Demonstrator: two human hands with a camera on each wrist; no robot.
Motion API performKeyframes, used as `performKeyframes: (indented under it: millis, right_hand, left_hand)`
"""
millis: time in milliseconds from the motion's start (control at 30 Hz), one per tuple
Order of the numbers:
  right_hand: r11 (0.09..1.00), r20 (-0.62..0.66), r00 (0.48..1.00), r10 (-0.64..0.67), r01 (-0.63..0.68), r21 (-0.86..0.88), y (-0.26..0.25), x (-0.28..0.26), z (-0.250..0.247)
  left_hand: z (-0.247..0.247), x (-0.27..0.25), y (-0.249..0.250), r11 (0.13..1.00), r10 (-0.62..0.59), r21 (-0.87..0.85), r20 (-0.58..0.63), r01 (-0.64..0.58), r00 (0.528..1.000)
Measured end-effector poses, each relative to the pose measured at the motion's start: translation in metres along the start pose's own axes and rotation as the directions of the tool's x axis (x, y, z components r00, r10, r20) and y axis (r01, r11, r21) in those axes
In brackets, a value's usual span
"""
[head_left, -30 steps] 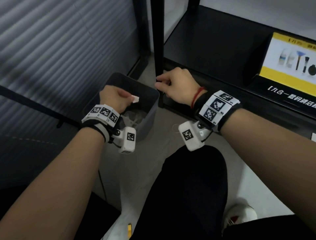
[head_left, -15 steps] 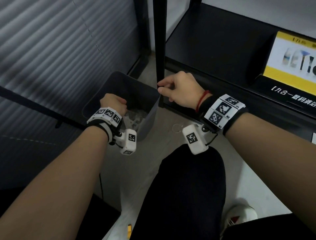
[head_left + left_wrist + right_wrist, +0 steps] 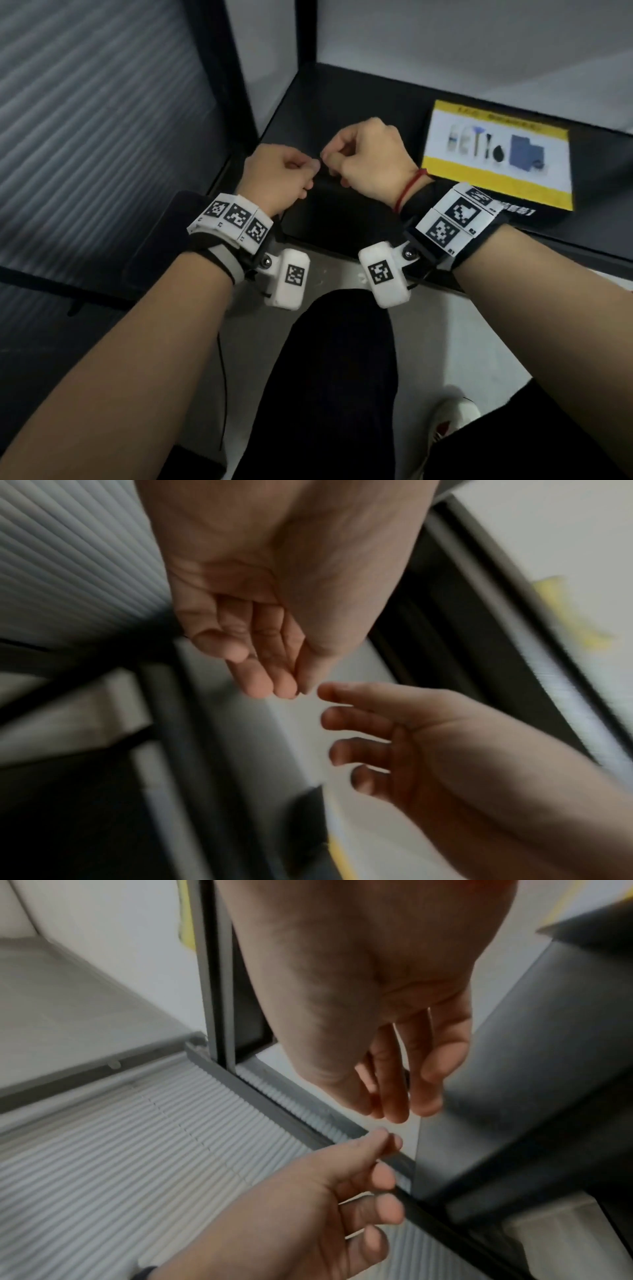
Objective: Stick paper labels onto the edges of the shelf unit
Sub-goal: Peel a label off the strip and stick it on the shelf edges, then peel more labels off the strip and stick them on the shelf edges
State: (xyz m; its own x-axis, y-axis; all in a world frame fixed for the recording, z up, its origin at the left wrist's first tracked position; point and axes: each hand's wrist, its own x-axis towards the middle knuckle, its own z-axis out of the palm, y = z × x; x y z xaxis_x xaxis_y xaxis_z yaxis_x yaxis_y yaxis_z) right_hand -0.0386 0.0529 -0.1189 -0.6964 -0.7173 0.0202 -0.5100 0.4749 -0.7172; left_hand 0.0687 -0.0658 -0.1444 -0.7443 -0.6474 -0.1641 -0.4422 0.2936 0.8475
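Both hands are raised knuckles-up, thumb sides nearly meeting, just in front of the black shelf (image 3: 342, 102) edge. The left hand (image 3: 277, 181) and right hand (image 3: 371, 159) each have fingers loosely curled; whether either pinches a label I cannot tell. A yellow-banded box (image 3: 496, 154) lies right of the right hand.

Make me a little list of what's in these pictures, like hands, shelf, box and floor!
left hand: fingers loosely curled, nothing seen in it, tips almost meeting the other hand
right hand: fingers loosely curled, no label visible
shelf unit: black, under and behind both hands
box: yellow and white, with product pictures, on the shelf to the right
bin: dark, by the left wrist
floor: pale grey
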Motion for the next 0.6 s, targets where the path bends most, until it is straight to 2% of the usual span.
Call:
performKeyframes:
  millis: [133, 333, 500, 600]
  right_hand:
    - [0.994, -0.118, 0.988, 0.098, -0.092, 0.055, 0.004, -0.020, -0.069]
    - [0.964, -0.217, 0.948, 0.232, -0.194, 0.183, 0.009, -0.068, -0.158]
    - [0.960, -0.319, 0.913, 0.254, -0.198, 0.199, 0.006, -0.114, -0.211]
    - [0.975, -0.384, 0.898, 0.214, -0.170, 0.144, -0.002, -0.132, -0.233]
  left_hand:
    - [0.029, -0.006, 0.068, 0.988, 0.151, -0.040, 0.116, -0.147, 0.982]
    - [0.061, -0.028, 0.154, 0.942, 0.335, -0.116, 0.228, -0.316, 0.914]
    - [0.075, -0.054, 0.210, 0.884, 0.463, -0.205, 0.253, -0.421, 0.849]
    - [0.081, -0.068, 0.236, 0.855, 0.513, -0.230, 0.248, -0.464, 0.822]
